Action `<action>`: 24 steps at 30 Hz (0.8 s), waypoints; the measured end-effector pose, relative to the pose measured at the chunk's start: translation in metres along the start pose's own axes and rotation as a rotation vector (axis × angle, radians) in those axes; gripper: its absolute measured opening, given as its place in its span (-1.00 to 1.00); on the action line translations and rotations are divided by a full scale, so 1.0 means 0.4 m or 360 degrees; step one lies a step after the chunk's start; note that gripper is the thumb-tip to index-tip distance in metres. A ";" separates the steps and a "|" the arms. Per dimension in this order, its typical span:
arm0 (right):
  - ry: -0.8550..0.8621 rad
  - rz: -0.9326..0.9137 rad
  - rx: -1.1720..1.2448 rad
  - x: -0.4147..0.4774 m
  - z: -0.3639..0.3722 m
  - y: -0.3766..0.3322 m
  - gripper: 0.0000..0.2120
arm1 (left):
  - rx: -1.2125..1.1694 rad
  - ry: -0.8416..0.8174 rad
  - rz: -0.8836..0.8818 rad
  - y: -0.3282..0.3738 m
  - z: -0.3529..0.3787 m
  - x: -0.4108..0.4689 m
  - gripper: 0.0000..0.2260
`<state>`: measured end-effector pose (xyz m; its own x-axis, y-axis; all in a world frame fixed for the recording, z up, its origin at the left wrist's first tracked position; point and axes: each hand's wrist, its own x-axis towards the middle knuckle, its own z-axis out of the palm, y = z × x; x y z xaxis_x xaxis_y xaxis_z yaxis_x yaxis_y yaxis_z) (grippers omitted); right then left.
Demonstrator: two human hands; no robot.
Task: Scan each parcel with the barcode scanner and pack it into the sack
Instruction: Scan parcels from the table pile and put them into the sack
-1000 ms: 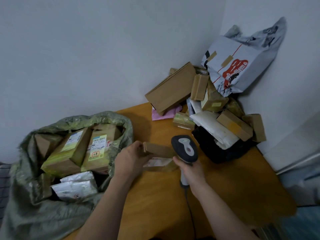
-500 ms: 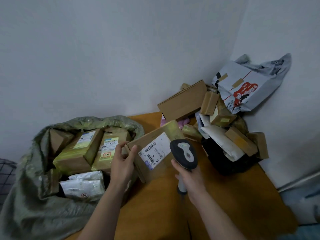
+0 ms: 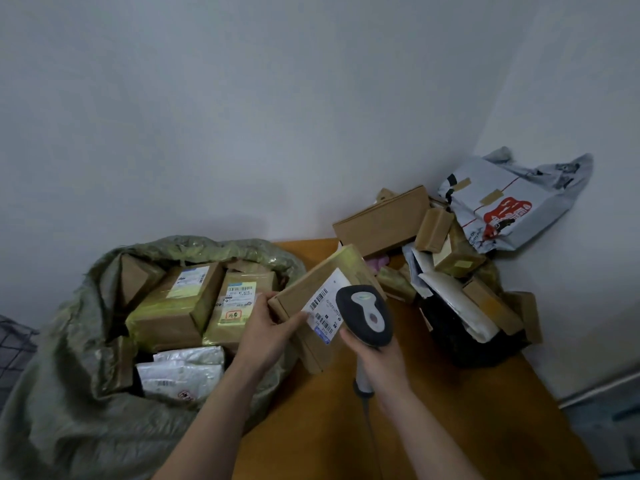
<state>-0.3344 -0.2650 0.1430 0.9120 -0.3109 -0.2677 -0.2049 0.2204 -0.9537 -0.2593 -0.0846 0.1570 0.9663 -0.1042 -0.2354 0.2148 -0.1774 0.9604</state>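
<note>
Both our hands are busy: our left hand (image 3: 273,327) grips the tilted parcel (image 3: 308,287) above the desk's (image 3: 450,410) left edge, beside the open sack (image 3: 69,393). Our right hand (image 3: 381,358) is wrapped round the barcode scanner (image 3: 363,311), whose head is close over the label.

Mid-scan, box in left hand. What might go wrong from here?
1. Thumb of the left hand lies on the edge of the label and the scanner sits very close over the box: a misread seems possible.
2. The sack looks nearly full to its rim; the box may slide off.
3. The parcel pile leans loosely; pulling one might topple others.
</note>
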 end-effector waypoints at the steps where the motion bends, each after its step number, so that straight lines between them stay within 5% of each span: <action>1: 0.0024 0.0006 -0.0016 -0.002 0.005 0.000 -0.63 | 0.0000 -0.0079 -0.0038 -0.001 -0.007 0.000 -0.53; 5: 0.0049 0.0015 -0.0059 -0.008 0.024 -0.006 -0.41 | -0.0013 -0.0283 -0.0152 -0.005 -0.036 0.004 -0.32; 9: -0.0105 0.0056 -0.0019 -0.009 0.038 -0.010 -0.61 | -0.0037 -0.0020 -0.0130 0.003 -0.057 0.031 -0.44; 12: -0.0259 0.0000 -0.0200 -0.022 0.054 -0.027 -0.92 | 0.0137 0.0152 -0.0024 0.009 -0.084 0.072 -0.49; 24: -0.0254 0.0047 -0.0255 -0.020 0.116 -0.056 -0.82 | 0.0071 0.0126 0.0081 0.023 -0.144 0.143 -0.60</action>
<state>-0.3205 -0.2247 0.1728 0.9468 -0.1532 -0.2829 -0.2746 0.0737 -0.9587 -0.1940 -0.0360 0.1611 0.9843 -0.0367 -0.1725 0.1606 -0.2176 0.9627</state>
